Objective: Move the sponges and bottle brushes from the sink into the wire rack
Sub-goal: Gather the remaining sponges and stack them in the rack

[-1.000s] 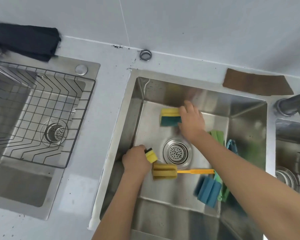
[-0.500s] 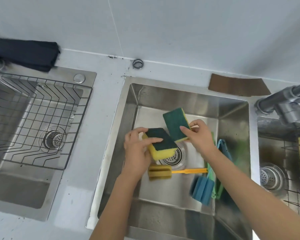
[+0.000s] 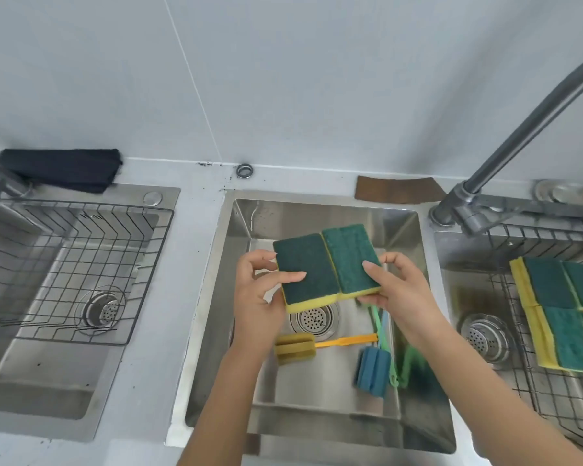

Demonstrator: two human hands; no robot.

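Observation:
Above the middle sink I hold two yellow sponges with green scouring tops, side by side and touching. My left hand grips the darker sponge. My right hand grips the lighter green sponge. On the sink floor lie a yellow bottle brush with an orange handle, a blue bottle brush and a green brush partly hidden under my right forearm. A wire rack in the right sink holds several more green-and-yellow sponges.
A second wire rack sits in the left sink, with nothing in it. A grey faucet arches over the right side. A dark cloth and a brown pad lie on the counter at the back.
Both hands have lifted their sponges higher and brought them together edge to edge. My view has tilted up and shifted right, so the right rack with its sponges now shows.

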